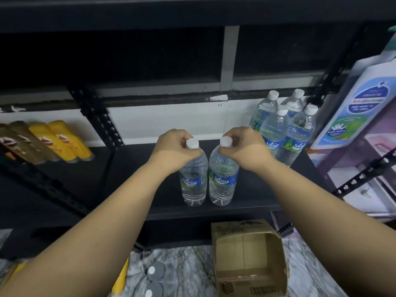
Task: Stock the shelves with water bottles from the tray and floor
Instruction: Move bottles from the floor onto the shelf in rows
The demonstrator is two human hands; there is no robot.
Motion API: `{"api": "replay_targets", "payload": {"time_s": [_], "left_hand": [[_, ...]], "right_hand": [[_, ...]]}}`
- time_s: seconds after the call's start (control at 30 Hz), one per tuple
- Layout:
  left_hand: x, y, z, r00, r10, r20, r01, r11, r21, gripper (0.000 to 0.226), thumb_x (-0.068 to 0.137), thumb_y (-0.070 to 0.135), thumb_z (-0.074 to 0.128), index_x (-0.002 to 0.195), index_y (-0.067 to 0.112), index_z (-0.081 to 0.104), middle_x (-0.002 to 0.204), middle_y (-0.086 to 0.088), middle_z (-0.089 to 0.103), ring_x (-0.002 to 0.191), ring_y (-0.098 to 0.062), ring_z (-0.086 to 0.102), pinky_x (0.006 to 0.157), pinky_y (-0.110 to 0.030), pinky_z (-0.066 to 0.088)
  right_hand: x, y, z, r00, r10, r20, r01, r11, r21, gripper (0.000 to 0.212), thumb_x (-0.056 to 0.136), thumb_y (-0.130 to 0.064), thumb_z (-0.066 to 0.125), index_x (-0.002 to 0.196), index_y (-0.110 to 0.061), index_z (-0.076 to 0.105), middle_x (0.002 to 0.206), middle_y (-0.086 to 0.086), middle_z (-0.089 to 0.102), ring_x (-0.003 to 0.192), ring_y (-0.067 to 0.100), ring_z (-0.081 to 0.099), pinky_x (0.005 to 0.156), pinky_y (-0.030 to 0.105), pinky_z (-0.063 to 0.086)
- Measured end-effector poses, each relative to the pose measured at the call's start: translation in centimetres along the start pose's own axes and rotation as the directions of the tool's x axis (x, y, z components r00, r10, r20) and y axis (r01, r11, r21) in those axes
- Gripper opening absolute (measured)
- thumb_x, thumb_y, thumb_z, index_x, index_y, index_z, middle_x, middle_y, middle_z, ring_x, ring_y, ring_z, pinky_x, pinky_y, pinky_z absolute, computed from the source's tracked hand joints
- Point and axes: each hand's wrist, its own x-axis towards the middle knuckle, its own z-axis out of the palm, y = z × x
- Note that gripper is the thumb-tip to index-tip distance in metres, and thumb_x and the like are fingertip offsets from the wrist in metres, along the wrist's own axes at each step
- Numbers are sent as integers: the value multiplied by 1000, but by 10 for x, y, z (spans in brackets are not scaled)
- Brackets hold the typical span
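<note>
Two clear water bottles with blue labels and white caps stand side by side on the black shelf [252, 196]. My left hand [175, 148] grips the neck of the left bottle [194, 181]. My right hand [244, 146] grips the neck of the right bottle [222, 181]. Several more of the same bottles [282, 129] stand grouped at the shelf's back right. On the floor below, two upright bottles [153, 275] show their white caps.
An open cardboard box [248, 260] with nothing visible inside sits on the marbled floor under the shelf. Yellow and brown cans [53, 140] lie on the neighbouring shelf at left. A large white detergent bottle [360, 108] and a purple box stand at right. An upper shelf hangs overhead.
</note>
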Motion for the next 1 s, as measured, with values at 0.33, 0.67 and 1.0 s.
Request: {"api": "replay_targets", "payload": {"time_s": [0.33, 0.67, 1.0], "left_hand": [[-24, -53, 22, 986, 31, 164, 6, 976, -219, 77, 68, 24, 85, 133, 47, 51, 120, 15, 70, 110, -9, 71, 95, -44, 61], [-25, -60, 44, 997, 75, -21, -78, 968, -237, 94, 56, 50, 98, 135, 54, 48, 131, 11, 64, 116, -13, 66, 92, -39, 62], [-17, -63, 28, 982, 70, 176, -29, 974, -227, 89, 67, 37, 96, 139, 50, 46, 126, 16, 68, 115, -10, 67, 97, -43, 60]], "right_hand": [[-32, 43, 33, 996, -36, -86, 39, 998, 38, 77, 65, -39, 92, 134, -29, 60, 120, 0, 53, 114, 21, 58, 100, 35, 49], [-20, 65, 37, 999, -14, -35, 22, 975, 222, 70, 60, -37, 94, 123, -29, 65, 107, -11, 76, 98, 9, 74, 88, 42, 62], [-12, 67, 31, 993, -49, 110, 22, 973, 231, 80, 56, -45, 97, 126, -39, 59, 114, -13, 75, 106, 11, 73, 95, 45, 60]]}}
